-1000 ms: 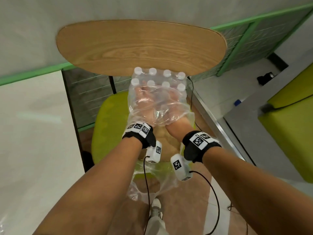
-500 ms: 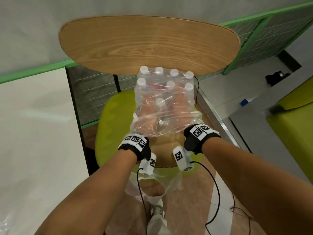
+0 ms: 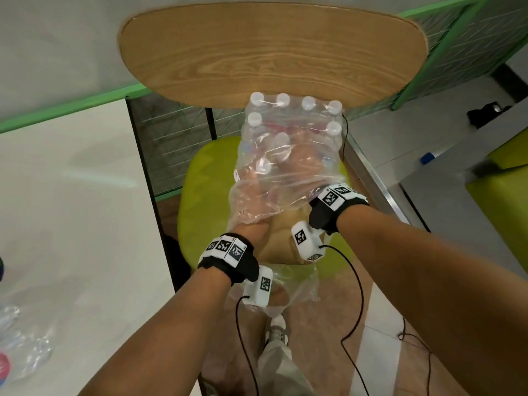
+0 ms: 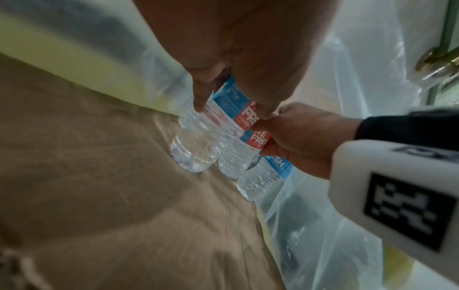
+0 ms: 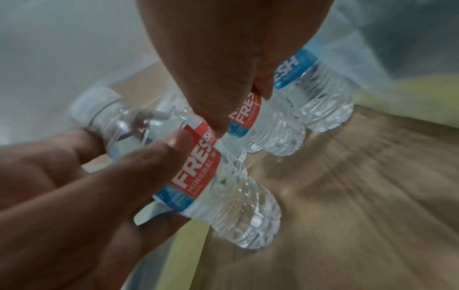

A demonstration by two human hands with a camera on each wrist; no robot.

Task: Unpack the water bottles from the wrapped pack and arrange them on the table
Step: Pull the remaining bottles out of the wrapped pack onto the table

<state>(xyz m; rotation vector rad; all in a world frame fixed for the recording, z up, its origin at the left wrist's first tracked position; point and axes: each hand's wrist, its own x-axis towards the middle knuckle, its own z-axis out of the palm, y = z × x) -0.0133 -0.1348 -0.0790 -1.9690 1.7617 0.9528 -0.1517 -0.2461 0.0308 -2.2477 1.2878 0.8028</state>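
Note:
The wrapped pack [image 3: 294, 130] of white-capped water bottles stands on a green chair [image 3: 205, 195], just in front of the wooden table [image 3: 271, 50]. Both hands are inside the torn clear wrap. My left hand [image 4: 231, 109] grips one bottle [image 4: 196, 149] by its red and blue label. My right hand [image 5: 242, 111] grips the neighbouring bottle [image 5: 278, 133] the same way. In the head view the left hand [image 3: 251, 192] and right hand [image 3: 303, 164] show only dimly through the plastic. Two caps sit nearer to me than the back rows.
Loose wrap [image 3: 297, 292] hangs off the chair's front edge over a tan cushion [image 3: 280, 241]. A white counter [image 3: 71, 210] runs along the left, with crumpled plastic [image 3: 23, 347] at its near end. A green seat [image 3: 500, 210] is at the right. Black cables trail from both wrists.
Both hands have pushed deeper into the wrap and closed on bottles. Two bottles have shifted out of the rows toward me.

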